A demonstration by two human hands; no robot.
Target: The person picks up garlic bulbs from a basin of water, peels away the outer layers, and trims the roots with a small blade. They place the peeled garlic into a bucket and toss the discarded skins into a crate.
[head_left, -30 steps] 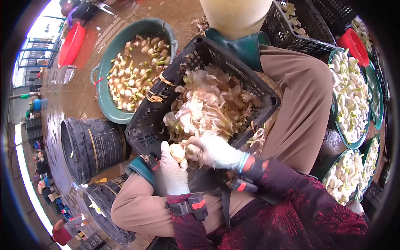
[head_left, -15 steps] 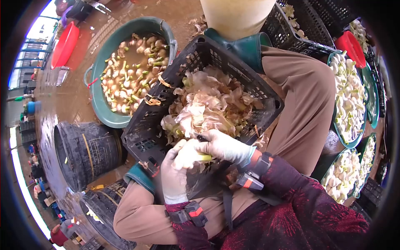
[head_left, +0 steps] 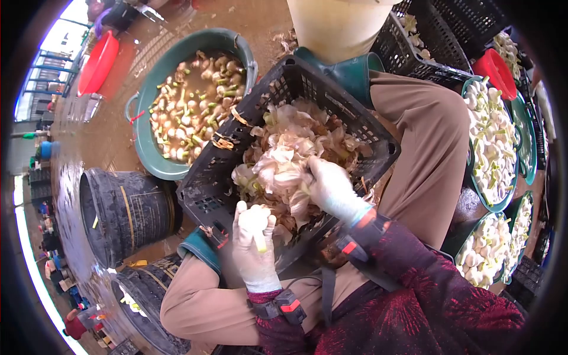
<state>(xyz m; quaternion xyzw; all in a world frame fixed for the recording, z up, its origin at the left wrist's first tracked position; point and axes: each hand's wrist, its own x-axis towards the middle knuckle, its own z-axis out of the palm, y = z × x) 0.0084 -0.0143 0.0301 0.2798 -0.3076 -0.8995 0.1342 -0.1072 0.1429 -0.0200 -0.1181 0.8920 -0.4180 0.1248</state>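
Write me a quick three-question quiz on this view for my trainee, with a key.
1. Name it: what does the left hand hold?
2. True or false: the right hand is inside the dark bucket.
3. Fill in the blank: the green tub holds bulbs sitting in murky ____.

Key:
1. A white garlic bulb with its stem stub.
2. False; it is at the loose skins in the black crate.
3. Water.
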